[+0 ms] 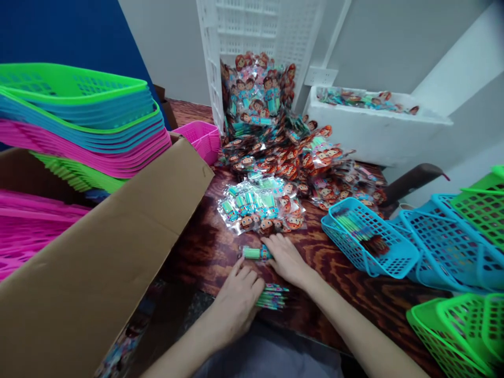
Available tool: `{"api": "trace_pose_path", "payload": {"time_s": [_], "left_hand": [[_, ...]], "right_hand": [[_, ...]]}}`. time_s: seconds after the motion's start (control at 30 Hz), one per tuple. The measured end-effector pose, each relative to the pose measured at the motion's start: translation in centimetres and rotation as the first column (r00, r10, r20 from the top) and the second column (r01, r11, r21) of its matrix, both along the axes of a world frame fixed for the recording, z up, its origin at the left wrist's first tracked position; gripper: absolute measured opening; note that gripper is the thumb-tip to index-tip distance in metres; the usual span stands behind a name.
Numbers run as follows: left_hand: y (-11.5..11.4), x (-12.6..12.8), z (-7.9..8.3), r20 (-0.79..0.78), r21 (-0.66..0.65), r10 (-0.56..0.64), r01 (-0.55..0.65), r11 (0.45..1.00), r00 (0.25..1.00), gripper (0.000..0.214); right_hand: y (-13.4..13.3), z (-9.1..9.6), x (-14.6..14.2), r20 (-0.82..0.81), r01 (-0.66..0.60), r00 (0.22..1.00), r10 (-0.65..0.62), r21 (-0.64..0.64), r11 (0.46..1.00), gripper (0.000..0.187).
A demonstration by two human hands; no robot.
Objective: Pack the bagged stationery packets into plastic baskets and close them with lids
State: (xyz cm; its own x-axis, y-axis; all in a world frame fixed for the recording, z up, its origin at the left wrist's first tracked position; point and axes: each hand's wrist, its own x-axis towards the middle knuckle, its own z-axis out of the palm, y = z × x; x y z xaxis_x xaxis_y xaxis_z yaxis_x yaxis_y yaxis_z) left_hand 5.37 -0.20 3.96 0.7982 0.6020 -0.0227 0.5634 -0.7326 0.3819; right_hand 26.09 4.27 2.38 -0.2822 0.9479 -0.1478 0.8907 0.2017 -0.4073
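Observation:
A small clear packet [252, 253] with pale green sticks and a printed cartoon figure lies on the dark wood-grained table [189, 252]. My right hand [287, 257] has its curled fingers on the packet's right end. Just in front, my left hand [238, 294] is closed over a small stack of similar packets [273, 296], which juts out to the right from under it. The tip of its forefinger touches the single packet's left end. A pile of shiny packets [260, 202] lies just beyond both hands.
Behind is a large heap of packets [275, 157] spilling from a white crate [208, 63]. A cardboard box [110, 247] with stacked baskets [79, 126] stands left. At right are a blue basket [370, 236] holding packets, green baskets [457, 331] and a white foam box [370, 131].

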Motion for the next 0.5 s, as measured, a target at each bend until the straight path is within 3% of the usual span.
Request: {"api": "trace_pose_path", "payload": {"time_s": [0.07, 0.17, 0.27, 0.37, 0.43, 0.5], "left_hand": [[0.2, -0.1, -0.1, 0.018, 0.067, 0.039, -0.040, 0.997, 0.999, 0.025], [0.2, -0.1, -0.5, 0.047, 0.148, 0.003, -0.010, 0.989, 0.999, 0.032], [0.0, -0.1, -1.1, 0.073, 0.106, -0.038, 0.030, 0.994, 0.997, 0.048], [-0.2, 0.1, -1.6, 0.034, 0.062, -0.030, 0.028, 0.998, 0.999, 0.067], [-0.2, 0.4, -1.8, -0.011, 0.051, -0.033, 0.034, 0.998, 0.999, 0.060], [0.0, 0.8, -1.8, -0.034, 0.032, -0.037, 0.039, 0.999, 0.999, 0.043]], "right_hand": [[-1.0, -0.3, -0.3, 0.041, 0.014, 0.999, -0.011, -0.065, 0.998, 0.035], [-2.7, 0.1, 0.0, -0.075, -0.040, 0.997, 0.029, -0.144, 0.989, 0.018], [-3.9, 1.2, 0.6, -0.122, -0.110, 0.989, 0.089, -0.181, 0.977, 0.019], [-3.7, 2.0, 1.6, -0.197, -0.191, 0.972, 0.132, -0.323, 0.927, 0.016], [-2.5, 2.3, 2.5, -0.367, -0.213, 0.928, 0.063, -0.386, 0.898, 0.016], [-0.4, 2.6, 3.4, -0.485, -0.080, 0.870, -0.087, -0.314, 0.946, 0.021]]}}
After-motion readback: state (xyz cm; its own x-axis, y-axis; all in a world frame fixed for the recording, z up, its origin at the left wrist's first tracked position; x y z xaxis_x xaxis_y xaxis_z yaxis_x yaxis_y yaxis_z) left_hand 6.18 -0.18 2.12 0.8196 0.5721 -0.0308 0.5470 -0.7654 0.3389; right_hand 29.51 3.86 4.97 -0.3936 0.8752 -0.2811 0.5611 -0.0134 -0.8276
